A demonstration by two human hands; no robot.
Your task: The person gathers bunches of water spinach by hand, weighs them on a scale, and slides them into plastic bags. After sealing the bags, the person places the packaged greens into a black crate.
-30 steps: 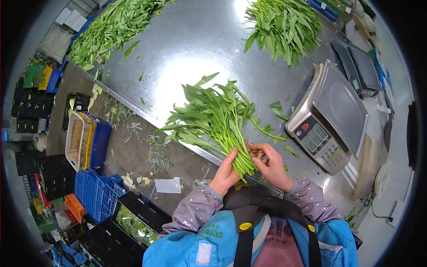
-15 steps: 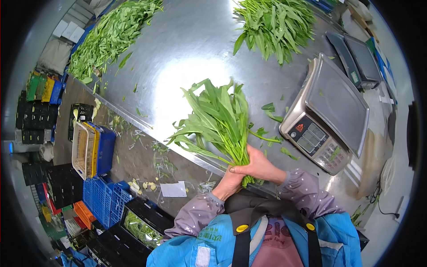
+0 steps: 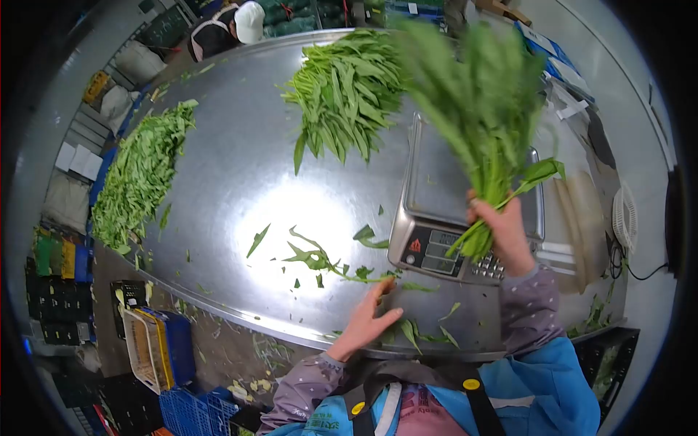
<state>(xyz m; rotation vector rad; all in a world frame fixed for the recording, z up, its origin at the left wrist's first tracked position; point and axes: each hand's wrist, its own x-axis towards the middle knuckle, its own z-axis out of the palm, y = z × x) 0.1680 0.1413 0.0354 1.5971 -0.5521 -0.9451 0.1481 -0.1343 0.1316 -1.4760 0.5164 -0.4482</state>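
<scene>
My right hand grips a bunch of leafy green stalks by the stem ends and holds it in the air above the weighing scale. The leaves are blurred with motion. My left hand is open with fingers spread, just above the near edge of the steel table, next to loose leaf scraps. It holds nothing.
A pile of greens lies at the table's far middle and another pile along its left edge. Another person stands at the far side. Crates sit on the floor at left. A second scale stands far right.
My right hand has lifted the bunch off the table and swung it right, over the scale. My left hand let go of the stems and opened. The view has turned right.
</scene>
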